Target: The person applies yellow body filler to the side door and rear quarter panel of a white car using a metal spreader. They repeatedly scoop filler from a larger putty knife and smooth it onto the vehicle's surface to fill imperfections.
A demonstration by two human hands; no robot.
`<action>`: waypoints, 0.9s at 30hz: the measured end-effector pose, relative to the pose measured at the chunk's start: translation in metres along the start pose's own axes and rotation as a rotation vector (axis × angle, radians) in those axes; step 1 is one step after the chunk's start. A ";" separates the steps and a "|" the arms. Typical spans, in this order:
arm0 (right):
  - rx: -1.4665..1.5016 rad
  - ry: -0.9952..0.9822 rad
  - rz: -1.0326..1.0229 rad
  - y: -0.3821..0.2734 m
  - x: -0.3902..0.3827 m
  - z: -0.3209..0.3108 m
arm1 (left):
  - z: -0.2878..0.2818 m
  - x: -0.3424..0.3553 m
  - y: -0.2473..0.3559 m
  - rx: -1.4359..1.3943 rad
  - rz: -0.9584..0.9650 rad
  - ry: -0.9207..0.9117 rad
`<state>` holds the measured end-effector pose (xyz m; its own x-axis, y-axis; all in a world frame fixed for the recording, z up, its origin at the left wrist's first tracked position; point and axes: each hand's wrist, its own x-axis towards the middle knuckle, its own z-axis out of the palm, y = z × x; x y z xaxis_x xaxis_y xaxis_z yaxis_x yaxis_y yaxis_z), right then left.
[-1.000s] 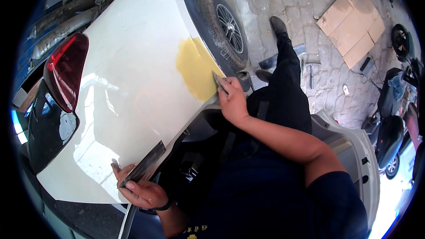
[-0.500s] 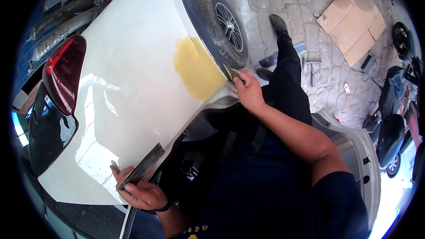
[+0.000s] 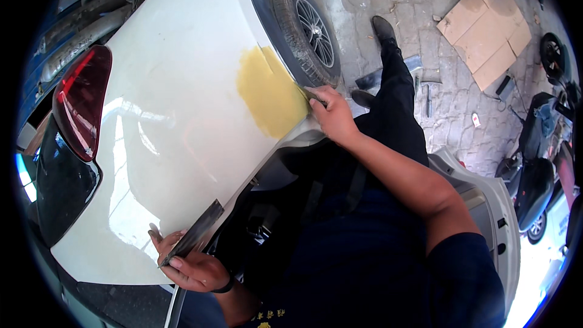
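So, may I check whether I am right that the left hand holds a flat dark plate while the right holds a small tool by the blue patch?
Not quite: the head view shows a yellow patch, not blue. The left hand does hold the flat dark plate, and the right hand the small tool.

1. Scraper [image 3: 312,95]: small, thin and flat, mostly covered, just right of the frame's centre; its tip is at the patch's right edge, contact unclear.
2. Plate [image 3: 197,231]: long, dark, flat, held slanting up to the right, lower left.
3. Patch [image 3: 270,96]: yellow, matte, rough-edged, upper centre.
4. Car panel [image 3: 182,67]: glossy white, curved, carrying the patch, left half.
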<state>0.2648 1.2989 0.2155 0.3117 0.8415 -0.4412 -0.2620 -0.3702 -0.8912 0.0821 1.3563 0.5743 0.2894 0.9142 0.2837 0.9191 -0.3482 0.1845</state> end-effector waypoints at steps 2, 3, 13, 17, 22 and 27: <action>0.010 0.000 0.029 -0.009 -0.006 0.007 | 0.000 0.001 0.001 0.006 0.002 0.002; 0.010 -0.006 0.052 -0.013 -0.010 0.010 | 0.001 0.002 0.001 0.007 0.009 0.000; 0.034 -0.037 0.067 -0.004 -0.003 -0.026 | 0.002 0.002 0.003 0.018 0.009 0.022; 0.057 -0.061 0.048 -0.003 0.004 -0.015 | 0.003 0.001 0.003 0.011 -0.020 0.034; 0.050 -0.055 0.071 -0.009 -0.013 0.001 | -0.009 -0.006 -0.013 -0.052 -0.007 -0.015; 0.061 -0.120 0.069 -0.002 -0.042 -0.014 | -0.006 -0.008 -0.010 -0.047 -0.046 0.014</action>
<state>0.2649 1.2591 0.2342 0.1804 0.8571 -0.4825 -0.3353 -0.4076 -0.8494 0.0691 1.3515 0.5763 0.2432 0.9265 0.2870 0.9176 -0.3157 0.2415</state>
